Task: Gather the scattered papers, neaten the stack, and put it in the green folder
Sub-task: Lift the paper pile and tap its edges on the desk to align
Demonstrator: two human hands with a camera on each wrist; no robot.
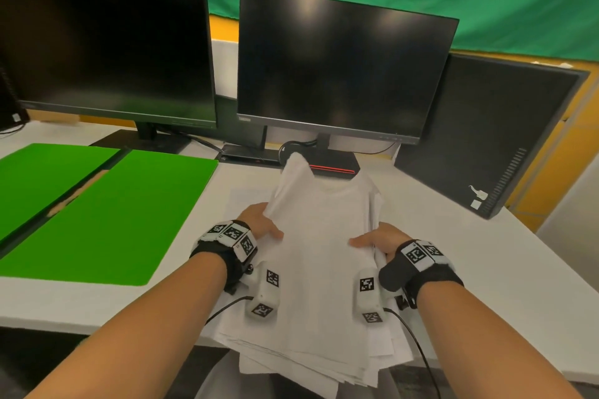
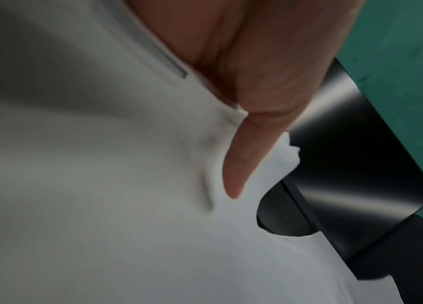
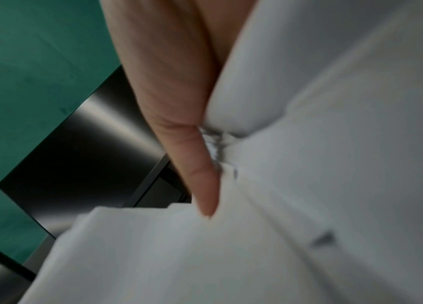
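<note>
The stack of papers [image 1: 319,256] is plain white, with no print to be seen on the top sheet, and it is far from neat: the sheets are fanned, their near corners splayed out past the near edge of the desk [image 1: 486,256], while the far end bows upward and one sheet peaks at 12 o'clock toward the monitors. It is held at the middle of the head view, lifted between both hands. The left hand [image 1: 259,220] grips the stack's left edge, thumb on top and fingers [image 2: 236,160] curled round the sheets; the right hand [image 1: 377,238] grips the right edge likewise, thumb lying on the top sheet, fingers [image 3: 200,174] pinching a crumpled bundle of edges.

The green folder [image 1: 97,210] lies open and flat at 9 o'clock from the papers, well apart from them, a worn brownish strip along its dark spine.

The middle monitor [image 1: 340,65], at 12 o'clock, carries small lettering on its lower bezel, too blurred to read surely. The left monitor [image 1: 103,48] is dark.
</note>
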